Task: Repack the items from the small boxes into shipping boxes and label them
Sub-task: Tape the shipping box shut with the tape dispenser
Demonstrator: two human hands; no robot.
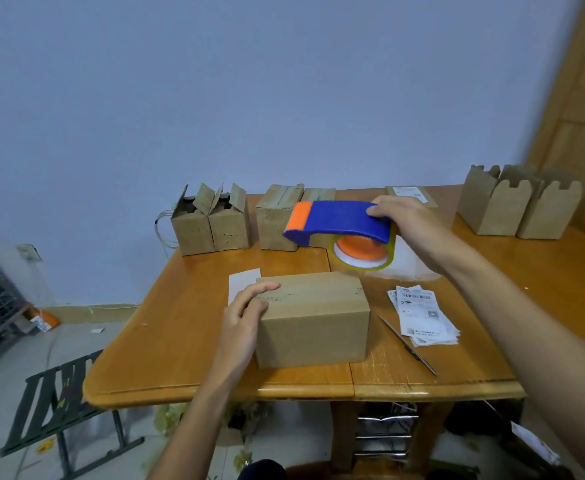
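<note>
Nearest, on the wooden counter (pixel 187 327): one closed shipping box (pixel 313 318), plain brown card, flaps down, standing at the front centre. The left hand (pixel 246 313) rests on its left end, fingers laid fairly straight over the top edge, steadying and not gripping. Just right of the box: a slim metal blade or pen (pixel 408 346), which of the two cannot be told, and beside it a fanned stack of printed labels (pixel 422 315) showing a barcode and a square code; the text is too small to read. A white slip (pixel 244 282) pokes out behind the box's left corner. Above and behind the box: a tape dispenser (pixel 339 223), blue body, orange tip and hub, clear roll, held in the air by the right hand (pixel 408 223), which is clasped round its rear end. The step in hand appears to be sealing; it would go best with the tape started over one end, drawn straight along the centre seam while the left hand keeps the flaps pressed flat, then carried down the far end. Far edge: two small boxes (pixel 211 220) with flaps open, two sealed boxes (pixel 279 218), one labelled box (pixel 410 195) with unreadable print, and upright empty cartons (pixel 519 206) at far right. No brand is legible.
</note>
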